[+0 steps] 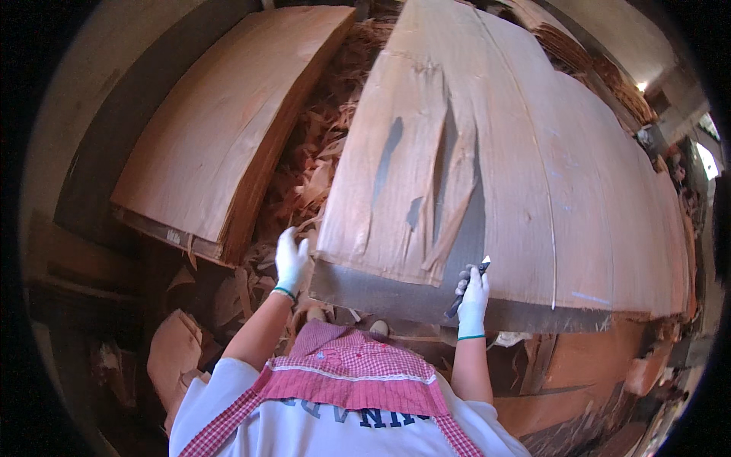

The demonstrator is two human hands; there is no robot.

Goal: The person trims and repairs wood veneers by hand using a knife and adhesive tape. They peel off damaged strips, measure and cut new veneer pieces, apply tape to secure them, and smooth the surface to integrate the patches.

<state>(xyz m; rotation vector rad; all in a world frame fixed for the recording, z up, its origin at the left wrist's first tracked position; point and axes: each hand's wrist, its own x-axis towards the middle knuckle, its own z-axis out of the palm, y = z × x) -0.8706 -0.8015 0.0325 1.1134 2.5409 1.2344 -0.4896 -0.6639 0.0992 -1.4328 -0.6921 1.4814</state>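
Observation:
Wood veneer sheets [525,175] lie before me on a dark grey board [381,293]. Toward the left part of the top sheet, the veneer is split and torn, with gaps and a loose strip [457,228] hanging near the front edge. My right hand [473,305], in a white glove, is closed around a utility knife [455,306] with a dark handle; its pale blade tip points up and away over the board. Beside the near left corner of the sheets, my left hand [291,263], gloved too, is empty with fingers apart.
Another veneer stack [228,129] stands to the left. Torn veneer scraps [312,167] fill the gap between the stacks. More offcuts [175,350] lie at the lower left, and larger reddish pieces [586,365] at the lower right. My shoes show below the front edge.

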